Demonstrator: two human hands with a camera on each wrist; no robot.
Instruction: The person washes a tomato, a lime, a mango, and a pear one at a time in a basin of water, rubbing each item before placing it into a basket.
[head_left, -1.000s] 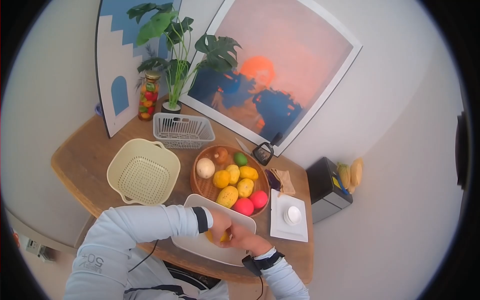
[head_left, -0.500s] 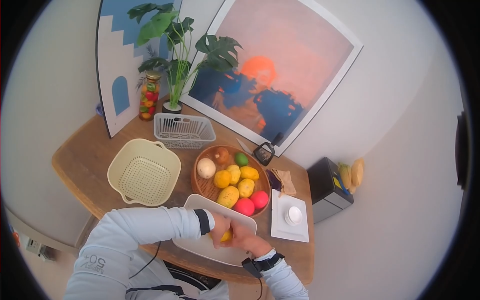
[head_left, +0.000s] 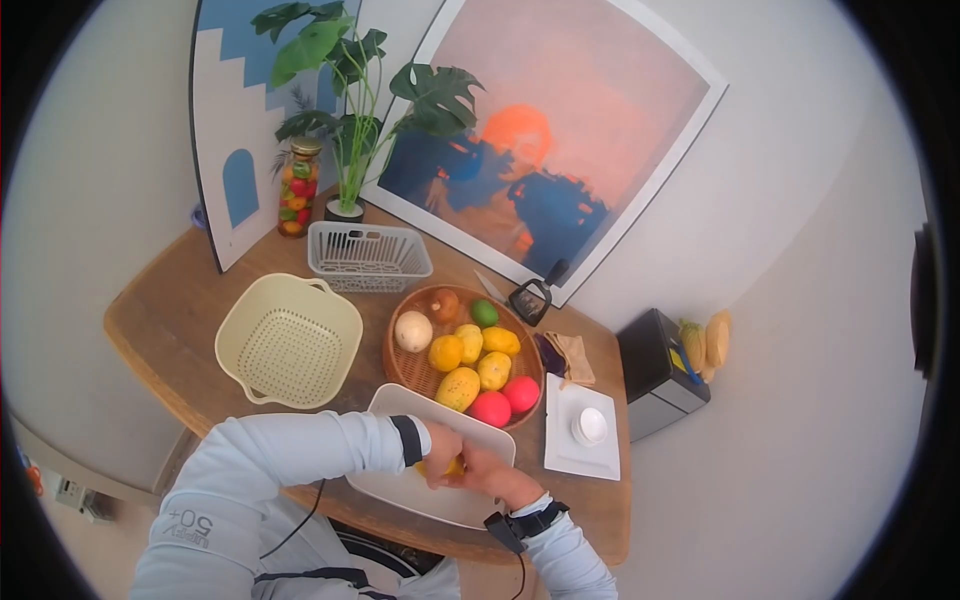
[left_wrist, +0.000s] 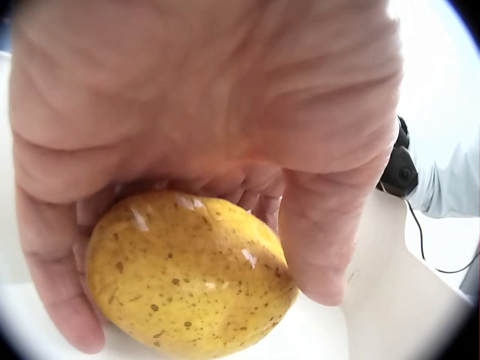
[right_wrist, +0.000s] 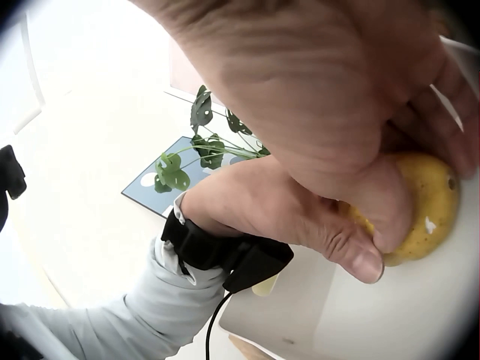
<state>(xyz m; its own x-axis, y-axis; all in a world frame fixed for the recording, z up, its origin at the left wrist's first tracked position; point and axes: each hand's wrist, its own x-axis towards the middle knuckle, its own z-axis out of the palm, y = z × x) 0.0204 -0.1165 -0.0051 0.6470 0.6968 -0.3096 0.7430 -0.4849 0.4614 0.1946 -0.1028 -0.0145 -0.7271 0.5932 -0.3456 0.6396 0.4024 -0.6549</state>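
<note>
A yellow, brown-speckled potato (left_wrist: 191, 274), wet and shiny, lies between both hands inside a white basin (head_left: 395, 490). My left hand (head_left: 438, 452) arches over it from the left. In the left wrist view its thumb bends along one side and its fingers along the other, gripping the potato. Coming from the right, my right hand (head_left: 498, 480) holds the same potato, its thumb on the near face in the right wrist view. The two hands overlap there, and the far fingers are partly hidden behind the potato.
Beyond the basin stands a round wicker basket (head_left: 400, 375) of produce. A cream colander (head_left: 345, 345) is at left, with a grey plastic basket (head_left: 370, 280) behind. At right a white tray (head_left: 565, 455) bears small white bowls (head_left: 589, 427). A potted plant (head_left: 345, 212) stands at the back.
The hands stay together over the basin, with small shifts of the fingers around the potato. Slightly less of its yellow skin shows between them than a second ago.
</note>
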